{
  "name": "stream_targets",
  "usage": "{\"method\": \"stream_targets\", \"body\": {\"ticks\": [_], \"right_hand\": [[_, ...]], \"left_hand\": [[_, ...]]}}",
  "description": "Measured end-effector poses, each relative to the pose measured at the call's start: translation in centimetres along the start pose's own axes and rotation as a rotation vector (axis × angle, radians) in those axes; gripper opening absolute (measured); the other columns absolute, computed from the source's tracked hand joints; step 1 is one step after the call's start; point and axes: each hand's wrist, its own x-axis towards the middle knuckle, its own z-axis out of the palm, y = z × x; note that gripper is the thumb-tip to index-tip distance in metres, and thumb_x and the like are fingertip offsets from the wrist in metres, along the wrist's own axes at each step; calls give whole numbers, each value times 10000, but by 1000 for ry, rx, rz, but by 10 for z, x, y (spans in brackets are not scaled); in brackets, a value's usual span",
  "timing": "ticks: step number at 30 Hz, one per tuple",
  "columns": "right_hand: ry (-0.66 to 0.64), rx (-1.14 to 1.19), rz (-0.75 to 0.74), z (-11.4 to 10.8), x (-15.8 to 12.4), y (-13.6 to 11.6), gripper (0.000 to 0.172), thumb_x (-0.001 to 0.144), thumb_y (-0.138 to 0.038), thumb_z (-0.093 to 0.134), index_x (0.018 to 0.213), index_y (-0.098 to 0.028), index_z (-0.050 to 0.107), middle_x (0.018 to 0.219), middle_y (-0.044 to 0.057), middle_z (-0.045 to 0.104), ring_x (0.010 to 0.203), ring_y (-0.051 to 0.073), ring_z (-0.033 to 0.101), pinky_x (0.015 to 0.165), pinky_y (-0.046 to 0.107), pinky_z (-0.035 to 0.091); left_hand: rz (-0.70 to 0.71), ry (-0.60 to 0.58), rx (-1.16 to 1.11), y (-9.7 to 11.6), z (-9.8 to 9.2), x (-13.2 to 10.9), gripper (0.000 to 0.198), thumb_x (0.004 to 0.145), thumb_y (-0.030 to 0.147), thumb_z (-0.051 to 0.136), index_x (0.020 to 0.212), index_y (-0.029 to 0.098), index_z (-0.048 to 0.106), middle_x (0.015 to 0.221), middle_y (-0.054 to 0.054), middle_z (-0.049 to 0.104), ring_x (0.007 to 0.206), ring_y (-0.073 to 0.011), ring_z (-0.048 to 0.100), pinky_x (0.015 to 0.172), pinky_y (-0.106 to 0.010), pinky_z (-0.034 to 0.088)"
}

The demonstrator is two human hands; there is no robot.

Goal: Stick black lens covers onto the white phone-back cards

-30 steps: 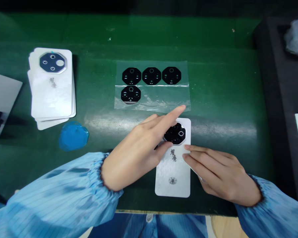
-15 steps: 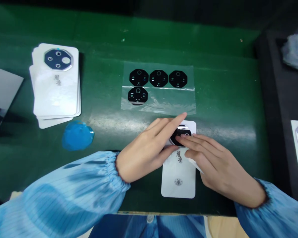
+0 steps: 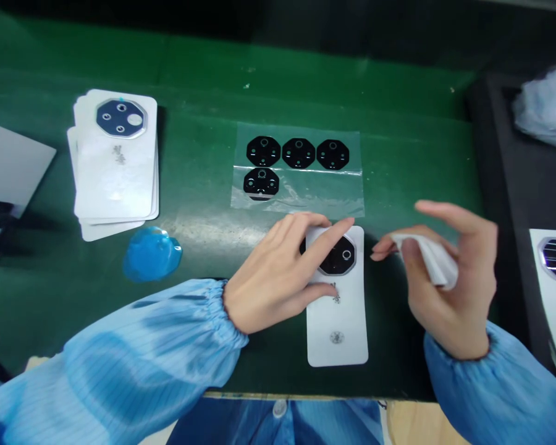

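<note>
A white phone back cover (image 3: 338, 321) lies upright on the green mat near the front edge. Its black octagonal camera plate (image 3: 340, 259) is partly hidden under my fingers. My left hand (image 3: 273, 272) rests across the cover's upper left with fingers spread, the forefinger over the plate and the thumb on the printed characters. Off to the right and raised, my right hand (image 3: 449, 272) pinches a crumpled white wipe (image 3: 433, 259), apart from the cover. Above, a clear film sheet (image 3: 319, 191) carries several black octagonal plates (image 3: 299, 152).
On the left stands a stack of white phone back covers (image 3: 115, 185), with blue film pieces (image 3: 152, 254) below it. A black tray (image 3: 514, 179) on the right holds crumpled clear plastic (image 3: 547, 108). Another cover (image 3: 553, 296) shows at the right edge.
My right hand has lifted off the camera plate and moved right, with the wipe now in plain sight. The left hand stays on the cover, its fingers a little more spread.
</note>
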Motion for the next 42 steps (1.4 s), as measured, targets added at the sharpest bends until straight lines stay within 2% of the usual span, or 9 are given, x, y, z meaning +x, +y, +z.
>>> {"method": "stream_targets", "body": {"ticks": [5,10,13,16,18,21,27,32,42], "right_hand": [[-52,242,241,-5,5,7,482,981,-245,446,1458,-284,385,761,5,539,565,136,552,537,279,529],[-350,618,483,-8,0,10,224,967,-305,484,1066,-208,660,770,-3,522,578,106,552,442,214,502],[-482,623,404,-9,-5,-1,242,972,-326,468,861,-179,625,782,7,509,578,99,530,414,204,453],[-434,360,159,-7,-10,-12,207,937,-255,535,757,-173,593,743,3,484,626,102,497,488,222,418],[-397,227,67,-4,-12,-16,175,909,-201,572,738,-173,595,706,-8,467,628,102,479,519,236,395],[-427,233,73,-1,-12,-17,177,914,-204,565,745,-177,611,732,4,514,637,110,514,512,236,407],[-504,318,121,-1,-9,-16,190,931,-260,550,782,-197,652,758,16,576,653,131,564,568,237,502],[-528,361,102,-2,-9,-16,157,926,-206,550,811,-206,656,777,15,586,672,126,574,584,218,512],[-549,355,84,-3,-8,-17,167,926,-209,544,815,-203,669,788,14,603,701,131,595,595,210,515]], "left_hand": [[-55,147,-267,4,2,-3,834,788,219,738,1477,291,275,1257,-111,386,1192,-269,440,858,-368,571],[-185,294,-548,13,0,-4,746,783,200,740,1422,358,388,1314,-93,379,1189,-273,460,798,-340,615],[-199,380,-544,19,-1,-4,712,770,223,757,1396,352,443,1311,-84,389,1190,-272,471,785,-331,622],[-206,423,-456,23,-2,-4,695,753,235,773,1375,316,474,1327,-86,424,1220,-275,463,707,-272,618],[-242,435,-385,25,-3,-4,684,731,295,803,1344,280,501,1231,-83,530,1055,-224,566,584,-216,585],[-285,454,-364,24,-4,-2,601,687,356,835,1217,228,581,1015,-37,648,725,-125,601,482,-189,535],[-333,519,-450,25,-12,4,188,785,237,748,951,212,664,803,29,708,519,-71,548,372,-186,421],[-320,558,-377,26,-16,3,68,843,183,672,907,197,689,761,39,713,469,-55,500,345,-199,368],[-305,544,-331,26,-18,2,120,910,164,586,924,169,705,762,32,723,520,-71,556,453,-228,466]]}}
